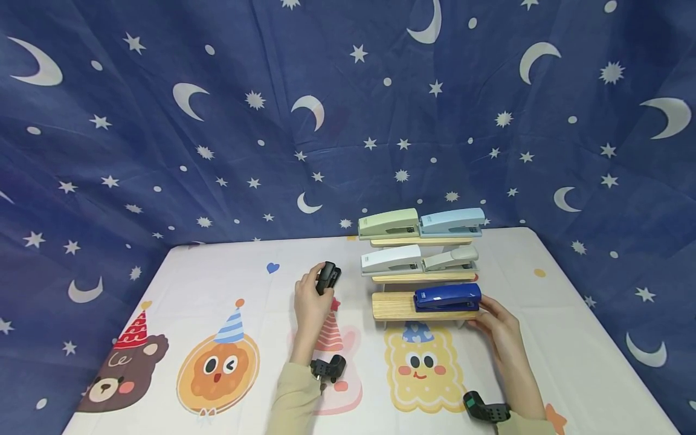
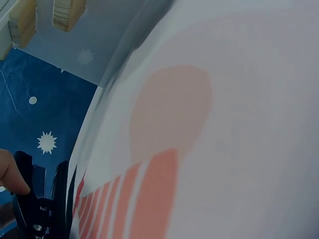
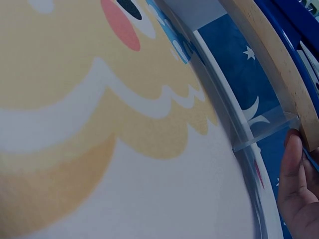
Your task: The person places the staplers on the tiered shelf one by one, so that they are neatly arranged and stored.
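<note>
In the head view my left hand (image 1: pixel 310 300) grips a small black stapler (image 1: pixel 327 277) just above the cloth, left of a three-tier display rack (image 1: pixel 393 307). The left wrist view shows the stapler (image 2: pixel 44 204) side on, a finger pressed along it. My right hand (image 1: pixel 499 329) holds the right end of the rack's lowest wooden shelf, beside a dark blue stapler (image 1: pixel 447 297) lying on that shelf. In the right wrist view, fingertips (image 3: pixel 293 142) meet the shelf's end by a clear leg; the other fingers are partly hidden.
The middle tier carries a white stapler (image 1: pixel 391 260) and a grey-beige one (image 1: pixel 451 258). On the top tier sit a green stapler (image 1: pixel 388 223) and a light blue one (image 1: pixel 452 222). A cartoon-printed white cloth (image 1: pixel 217 284) covers the table; a starry blue curtain (image 1: pixel 348 121) hangs behind.
</note>
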### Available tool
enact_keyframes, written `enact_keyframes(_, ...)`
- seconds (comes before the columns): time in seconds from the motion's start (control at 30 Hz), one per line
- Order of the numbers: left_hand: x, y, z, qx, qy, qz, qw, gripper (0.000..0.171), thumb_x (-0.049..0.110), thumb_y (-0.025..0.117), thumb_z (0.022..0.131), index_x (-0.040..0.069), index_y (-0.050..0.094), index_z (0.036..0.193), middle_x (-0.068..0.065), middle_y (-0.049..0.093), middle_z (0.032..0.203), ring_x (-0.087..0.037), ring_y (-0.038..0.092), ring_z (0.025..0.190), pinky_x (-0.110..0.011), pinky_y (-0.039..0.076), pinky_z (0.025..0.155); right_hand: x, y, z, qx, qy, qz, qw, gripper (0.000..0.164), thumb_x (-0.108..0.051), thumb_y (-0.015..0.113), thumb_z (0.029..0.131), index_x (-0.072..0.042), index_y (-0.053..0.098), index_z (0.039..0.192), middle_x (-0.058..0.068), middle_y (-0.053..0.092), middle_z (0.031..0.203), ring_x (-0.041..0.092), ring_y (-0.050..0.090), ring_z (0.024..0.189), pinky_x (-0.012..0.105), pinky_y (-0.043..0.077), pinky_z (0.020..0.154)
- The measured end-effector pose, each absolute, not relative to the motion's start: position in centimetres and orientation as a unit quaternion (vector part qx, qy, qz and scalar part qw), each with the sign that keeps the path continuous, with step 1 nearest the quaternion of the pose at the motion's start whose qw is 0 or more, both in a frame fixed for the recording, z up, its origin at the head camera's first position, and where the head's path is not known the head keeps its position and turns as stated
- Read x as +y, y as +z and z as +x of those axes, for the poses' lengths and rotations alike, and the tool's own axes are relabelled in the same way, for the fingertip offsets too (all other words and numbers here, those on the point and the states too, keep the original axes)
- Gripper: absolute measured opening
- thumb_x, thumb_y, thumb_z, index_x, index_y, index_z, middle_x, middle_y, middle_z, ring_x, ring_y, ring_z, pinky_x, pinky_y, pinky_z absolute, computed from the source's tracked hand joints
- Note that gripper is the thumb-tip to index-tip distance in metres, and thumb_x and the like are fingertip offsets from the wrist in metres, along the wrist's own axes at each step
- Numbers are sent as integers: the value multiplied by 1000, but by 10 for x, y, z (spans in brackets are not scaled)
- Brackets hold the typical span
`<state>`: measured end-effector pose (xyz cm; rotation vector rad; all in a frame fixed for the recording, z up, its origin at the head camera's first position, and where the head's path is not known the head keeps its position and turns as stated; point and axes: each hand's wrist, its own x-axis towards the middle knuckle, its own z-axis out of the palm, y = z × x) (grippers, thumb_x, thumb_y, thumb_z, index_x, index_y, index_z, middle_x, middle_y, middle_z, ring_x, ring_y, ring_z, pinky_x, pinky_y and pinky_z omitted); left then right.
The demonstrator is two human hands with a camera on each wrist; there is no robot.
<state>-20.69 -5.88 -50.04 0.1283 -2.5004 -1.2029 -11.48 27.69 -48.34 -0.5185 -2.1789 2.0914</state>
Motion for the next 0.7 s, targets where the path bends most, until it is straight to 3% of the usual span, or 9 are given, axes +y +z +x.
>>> enact_keyframes(0.7,-80,-482,-174,-891,-414,34,185,58,-3,63,74,19,60,128,-13,67,110,-26,51,93,-34,39,73,275,-484,-115,-716,674,-180,39,49,-6,47,93,3,40,141,-20,55,103,-3,60,86,15,52,77)
